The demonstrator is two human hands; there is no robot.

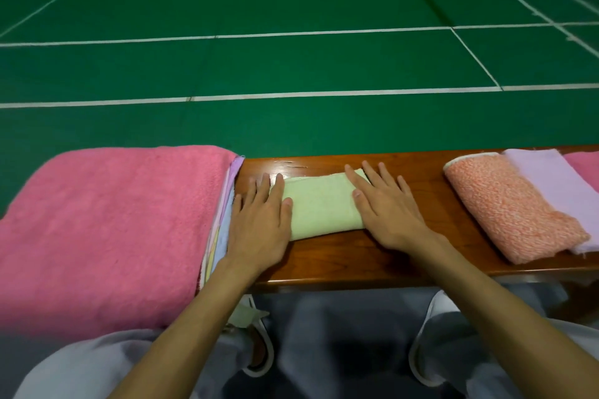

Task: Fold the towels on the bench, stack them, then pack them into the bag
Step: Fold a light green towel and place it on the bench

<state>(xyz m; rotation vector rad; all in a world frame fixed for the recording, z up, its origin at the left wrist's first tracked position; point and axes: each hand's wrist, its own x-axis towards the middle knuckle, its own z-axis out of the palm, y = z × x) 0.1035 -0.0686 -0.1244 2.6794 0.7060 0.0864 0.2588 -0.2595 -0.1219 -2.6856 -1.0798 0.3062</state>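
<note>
My left hand (259,220) lies flat, fingers straight and a little spread, on the left end of the folded pale green towel (319,204). My thumb and forefinger rest on the cloth, and my other fingertips reach past it onto the wooden bench (356,256). My right hand (385,207) lies flat in the same way on the towel's right end, fingers straight and apart, thumb across the cloth. Neither hand grips anything; both only press down. The green towel lies between my two hands as a narrow folded strip on the bench top, running from one palm to the other.

Just outside my left hand, touching its little-finger side, is a thick pile topped by a big pink towel (107,230), with the pastel edges (223,220) of other towels showing along the side that faces my hand. Well out beyond my right hand, apart from it, a folded orange towel (512,207) lies on the bench, overlapping a lilac towel (557,181) on its far side.

Beyond my fingertips the green court floor (291,68) stretches away, crossed by white lines (324,32). Below my wrists are my grey trousers (340,334).
</note>
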